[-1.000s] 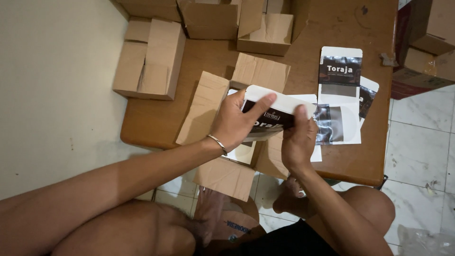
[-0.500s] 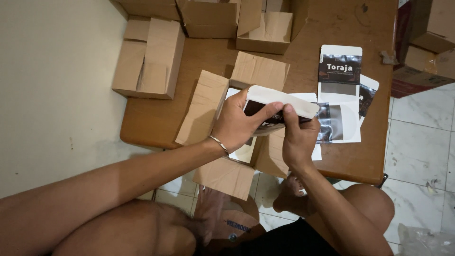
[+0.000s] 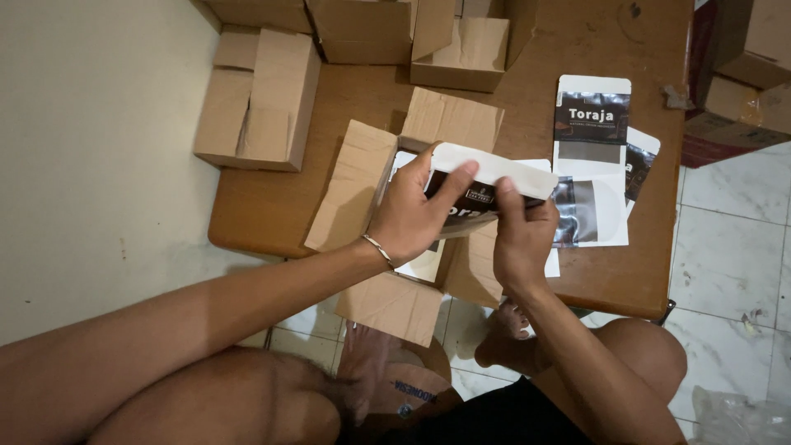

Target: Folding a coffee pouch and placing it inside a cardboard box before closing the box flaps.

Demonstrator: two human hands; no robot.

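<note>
Both hands grip one white-and-dark flat pouch (image 3: pixel 494 185) over the open cardboard box (image 3: pixel 387 206) at tabletop centre: left hand (image 3: pixel 416 210) closed round its left end with fingers over the top edge, right hand (image 3: pixel 519 239) pinching its lower right edge. Judged step: pouch being folded or pressed shut above the box mouth; next move would call for tilting it narrow-side down between the raised flaps. Matching flat pouches (image 3: pixel 593 156) lie at 3 o'clock of the hands, touching one another. Smaller open box (image 3: pixel 461 53) at 12 o'clock, closed carton (image 3: pixel 259 99) at 10 o'clock. Box flaps (image 3: pixel 354 185) stand nearest the path; wooden tabletop (image 3: pixel 272 206) otherwise bears nothing between
</note>
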